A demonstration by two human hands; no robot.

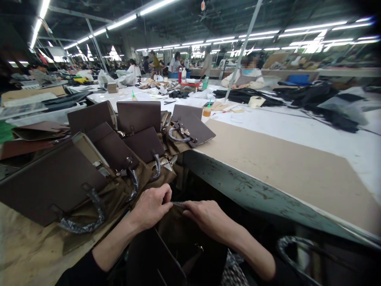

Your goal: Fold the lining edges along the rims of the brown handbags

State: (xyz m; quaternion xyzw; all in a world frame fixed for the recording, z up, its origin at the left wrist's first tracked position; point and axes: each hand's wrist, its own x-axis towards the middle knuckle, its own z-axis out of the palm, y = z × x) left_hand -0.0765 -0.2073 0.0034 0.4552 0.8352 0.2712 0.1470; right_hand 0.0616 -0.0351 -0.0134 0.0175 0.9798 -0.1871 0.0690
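A thin, greyish strip [177,203] is stretched between my two hands, above a dark brown bag [149,254] that lies low in front of me. My left hand [151,205] pinches one end between thumb and curled fingers. On the other end, my right hand [210,218] is closed, its fingers lying over the strip. Whether the strip belongs to the bag's opening or zipper, I cannot tell. A small metal fitting [200,248] shows on the bag below my right hand. Much of the bag is in deep shadow.
Several dark brown handbags with plastic-wrapped handles [98,210] are piled at the left. A table edge [238,180] runs along the right, with tan board [282,159] on top. A glue bottle [206,110] stands behind the bags. A person [245,77] sits across the table.
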